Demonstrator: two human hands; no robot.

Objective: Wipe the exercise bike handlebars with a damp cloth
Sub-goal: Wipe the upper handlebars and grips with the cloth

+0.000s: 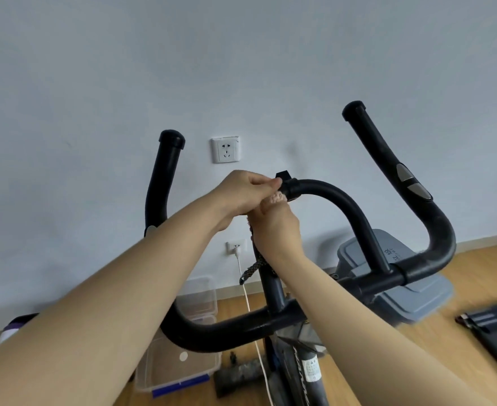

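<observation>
At handlebars (pixel 344 206), two hands, left (pixel 241 194), right (pixel 276 227), one cloth (pixel 276 198)

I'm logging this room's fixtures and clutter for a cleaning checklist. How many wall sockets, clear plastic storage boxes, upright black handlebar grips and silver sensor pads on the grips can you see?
White wall sockets: 2 (upper, lower with a white cable plugged in)
Clear plastic storage boxes: 2 (rear, front)
Upright black handlebar grips: 2 (left, right)
Silver sensor pads: 2 (both on the right grip)
Total: 8
</observation>
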